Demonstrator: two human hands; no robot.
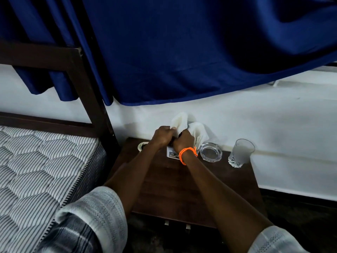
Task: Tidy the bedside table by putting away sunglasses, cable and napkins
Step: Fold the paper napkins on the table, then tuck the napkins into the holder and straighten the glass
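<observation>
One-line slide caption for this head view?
Both hands, left hand and right hand, gather white napkins at the back of the bedside table, beside a glass ashtray.

Blue curtain (182, 52) over white wall (273, 115), dark bed frame (87, 84) left

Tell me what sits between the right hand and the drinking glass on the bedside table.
In the head view, a clear glass ashtray sits between the right hand and the drinking glass.
</observation>
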